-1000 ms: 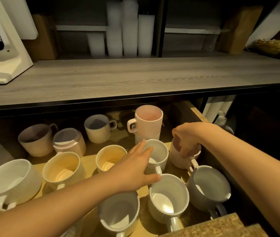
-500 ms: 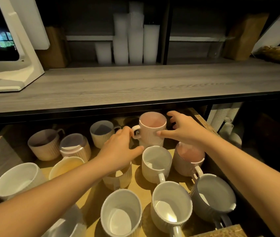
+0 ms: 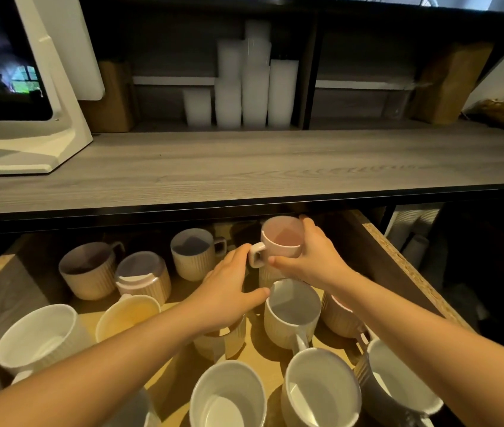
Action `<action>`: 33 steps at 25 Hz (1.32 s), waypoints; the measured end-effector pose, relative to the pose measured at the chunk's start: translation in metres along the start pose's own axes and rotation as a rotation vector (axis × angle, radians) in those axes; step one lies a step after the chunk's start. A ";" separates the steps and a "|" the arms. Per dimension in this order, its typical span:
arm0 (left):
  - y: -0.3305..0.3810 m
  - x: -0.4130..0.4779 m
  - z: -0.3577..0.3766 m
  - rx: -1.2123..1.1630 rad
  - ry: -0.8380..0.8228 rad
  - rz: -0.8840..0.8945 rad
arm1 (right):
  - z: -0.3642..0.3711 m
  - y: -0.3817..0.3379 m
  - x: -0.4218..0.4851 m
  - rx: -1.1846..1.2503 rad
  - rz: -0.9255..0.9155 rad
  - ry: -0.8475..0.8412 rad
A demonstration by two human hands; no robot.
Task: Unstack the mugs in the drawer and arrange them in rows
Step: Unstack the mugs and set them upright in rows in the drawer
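Two hands | right hand (image 3: 312, 260) grips pink mug (image 3: 281, 237) | lower mug (image 3: 267, 277) mostly hidden

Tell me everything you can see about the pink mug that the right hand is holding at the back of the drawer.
The pink mug looks like glazed ceramic, pale pink, with a thick squared loop handle pointing left. It stands upright, mouth open and empty, stacked on a ribbed beige mug near the drawer's back right. The right hand wraps its right side, thumb across the front. The left hand reaches just beside the handle; whether it touches is unclear.
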State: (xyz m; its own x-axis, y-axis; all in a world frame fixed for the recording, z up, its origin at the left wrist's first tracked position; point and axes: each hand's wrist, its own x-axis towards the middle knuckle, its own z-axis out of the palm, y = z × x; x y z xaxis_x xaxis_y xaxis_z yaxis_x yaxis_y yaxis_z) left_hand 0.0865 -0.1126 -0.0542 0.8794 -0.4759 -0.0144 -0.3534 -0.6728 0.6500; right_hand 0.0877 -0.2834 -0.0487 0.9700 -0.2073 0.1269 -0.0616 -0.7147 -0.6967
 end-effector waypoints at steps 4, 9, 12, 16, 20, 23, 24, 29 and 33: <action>0.001 -0.005 -0.006 -0.005 0.023 0.050 | -0.008 -0.003 -0.002 0.007 -0.051 0.035; 0.004 -0.005 -0.031 -0.007 0.036 0.135 | -0.034 -0.010 -0.010 -0.015 -0.094 -0.101; 0.001 -0.007 -0.040 0.003 -0.072 0.118 | -0.055 -0.017 -0.016 -0.005 -0.141 -0.198; -0.006 -0.007 -0.045 -0.110 -0.211 0.109 | -0.073 -0.024 -0.023 0.101 -0.176 -0.418; -0.001 -0.011 -0.047 -0.407 -0.264 0.099 | -0.070 -0.025 -0.028 0.205 -0.208 -0.575; 0.000 -0.013 -0.041 -0.454 -0.271 0.162 | -0.068 -0.024 -0.027 0.289 -0.239 -0.635; 0.000 -0.014 -0.039 -0.463 -0.251 0.176 | -0.067 -0.023 -0.027 0.284 -0.243 -0.652; 0.003 -0.013 -0.037 -0.406 -0.100 0.218 | -0.081 -0.028 -0.026 0.190 -0.178 -0.698; 0.016 -0.007 -0.030 -0.294 -0.050 0.302 | -0.086 -0.034 -0.029 0.119 -0.059 -0.677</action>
State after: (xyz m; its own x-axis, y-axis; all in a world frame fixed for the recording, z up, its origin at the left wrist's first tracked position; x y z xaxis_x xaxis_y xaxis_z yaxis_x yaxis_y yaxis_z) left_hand 0.0841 -0.1029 -0.0215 0.7314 -0.6585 0.1774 -0.4801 -0.3124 0.8197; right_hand 0.0412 -0.3110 0.0320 0.9066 0.3202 -0.2748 -0.0152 -0.6261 -0.7796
